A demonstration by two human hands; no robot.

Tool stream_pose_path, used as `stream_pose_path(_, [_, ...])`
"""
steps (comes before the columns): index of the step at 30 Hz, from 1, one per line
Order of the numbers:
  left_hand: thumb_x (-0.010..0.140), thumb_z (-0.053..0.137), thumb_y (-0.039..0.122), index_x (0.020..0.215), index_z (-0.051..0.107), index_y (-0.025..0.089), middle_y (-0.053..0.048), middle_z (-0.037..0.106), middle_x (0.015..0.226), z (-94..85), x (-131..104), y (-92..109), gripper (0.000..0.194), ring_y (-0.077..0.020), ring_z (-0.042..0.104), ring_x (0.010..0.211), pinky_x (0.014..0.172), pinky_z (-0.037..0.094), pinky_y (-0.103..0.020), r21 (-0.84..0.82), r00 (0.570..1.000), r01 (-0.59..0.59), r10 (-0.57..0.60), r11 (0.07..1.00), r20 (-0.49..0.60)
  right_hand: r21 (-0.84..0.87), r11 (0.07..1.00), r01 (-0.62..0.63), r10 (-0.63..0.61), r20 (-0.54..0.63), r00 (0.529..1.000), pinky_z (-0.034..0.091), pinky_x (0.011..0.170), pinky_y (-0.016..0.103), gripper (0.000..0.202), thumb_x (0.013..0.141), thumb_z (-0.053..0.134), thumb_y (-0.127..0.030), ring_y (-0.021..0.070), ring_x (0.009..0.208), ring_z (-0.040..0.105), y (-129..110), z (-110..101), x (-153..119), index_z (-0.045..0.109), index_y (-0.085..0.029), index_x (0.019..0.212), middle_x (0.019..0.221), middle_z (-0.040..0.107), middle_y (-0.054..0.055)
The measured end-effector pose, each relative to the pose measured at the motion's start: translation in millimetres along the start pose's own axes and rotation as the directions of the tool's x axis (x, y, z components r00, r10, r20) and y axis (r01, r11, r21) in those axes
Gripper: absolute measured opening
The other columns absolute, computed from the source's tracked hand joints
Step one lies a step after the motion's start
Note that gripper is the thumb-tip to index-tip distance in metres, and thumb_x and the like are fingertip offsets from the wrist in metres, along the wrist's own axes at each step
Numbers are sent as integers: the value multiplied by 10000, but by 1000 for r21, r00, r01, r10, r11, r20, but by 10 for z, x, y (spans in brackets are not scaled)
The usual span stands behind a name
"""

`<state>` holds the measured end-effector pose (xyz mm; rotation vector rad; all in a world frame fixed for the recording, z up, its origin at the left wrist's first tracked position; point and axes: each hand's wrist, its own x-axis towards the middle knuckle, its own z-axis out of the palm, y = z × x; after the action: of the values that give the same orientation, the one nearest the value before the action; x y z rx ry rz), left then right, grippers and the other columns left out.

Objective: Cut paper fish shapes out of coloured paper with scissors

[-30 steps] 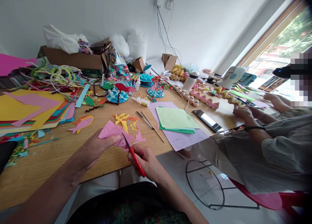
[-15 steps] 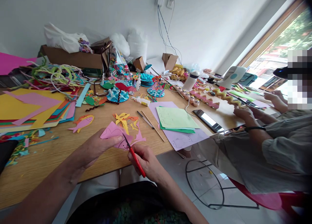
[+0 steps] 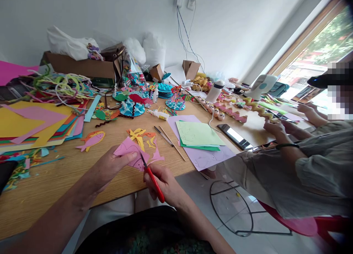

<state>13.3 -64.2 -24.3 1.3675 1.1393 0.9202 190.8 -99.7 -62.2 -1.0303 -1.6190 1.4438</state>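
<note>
— So, starting at the left, what do we have?

— Our left hand point(image 3: 110, 165) pinches the pink paper point(image 3: 129, 151) by its near edge, thumb on top, holding it just above the desk point(image 3: 55, 180). Further left lies the stack of coloured sheets point(image 3: 33, 125), with a paper fish point(image 3: 92, 140) between that stack and our hand.

— And how do we judge that paper will handle?

— We reckon it is light and floppy, easy to crease or tear, so it wants holding close to the cut line, where it sags least.

— Then moving right?

— Our right hand point(image 3: 162, 182) is closed around the red-handled scissors point(image 3: 150, 176), whose blades touch the pink paper's right edge. We cannot tell how far apart the blades stand.

— Beyond that?

— Yellow and orange offcuts point(image 3: 140, 134) lie just behind the paper, then two thin sticks point(image 3: 169, 138), a green sheet point(image 3: 197, 134) on a lilac one, and a phone point(image 3: 234, 136). At the far right another person's hands point(image 3: 275, 129) rest on a zigzag paper strip point(image 3: 259, 110), well apart from ours.
</note>
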Motion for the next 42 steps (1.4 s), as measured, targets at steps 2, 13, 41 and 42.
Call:
stream_pose_path(2, [752, 636, 390, 855, 741, 183, -56, 772, 859, 13, 5, -2, 255, -291, 668, 906, 828, 527, -371, 2, 1000, -9, 9, 1000, -6, 22, 1000, -14, 14, 14, 1000, 305, 459, 194, 355, 868, 551, -439, 83, 474, 396, -6, -1, -4, 418, -201, 641, 526, 418, -54])
stream_pose_path(13, [778, 611, 367, 848, 729, 197, -34, 758, 863, 33, 19, -57, 218, -274, 645, 948, 860, 492, -331, 19, 999, -51, 52, 998, -11, 32, 999, 19, -18, -32, 999, 278, 464, 204, 415, 864, 560, -503, 86, 500, 345, 22, 4, -5, 417, -200, 619, 523, 384, -50])
stream_pose_path(41, [740, 666, 361, 798, 695, 201, -22, 756, 850, 4, 4, -97, 172, -254, 650, 881, 822, 491, -336, -38, 999, -1, 2, 999, 52, -10, 1000, 12, -13, -69, 998, 260, 474, 210, 438, 849, 591, -525, 87, 519, 324, 39, 20, -32, 423, -195, 614, 538, 372, -52])
stream_pose_path(42, [746, 665, 365, 806, 698, 200, -24, 758, 857, 2, 2, -99, 178, -253, 650, 881, 820, 491, -336, -38, 998, -1, 3, 999, 58, -15, 1000, 12, -13, -69, 998, 262, 473, 209, 438, 849, 591, -526, 89, 521, 327, 41, 18, -31, 428, -195, 613, 538, 375, -50])
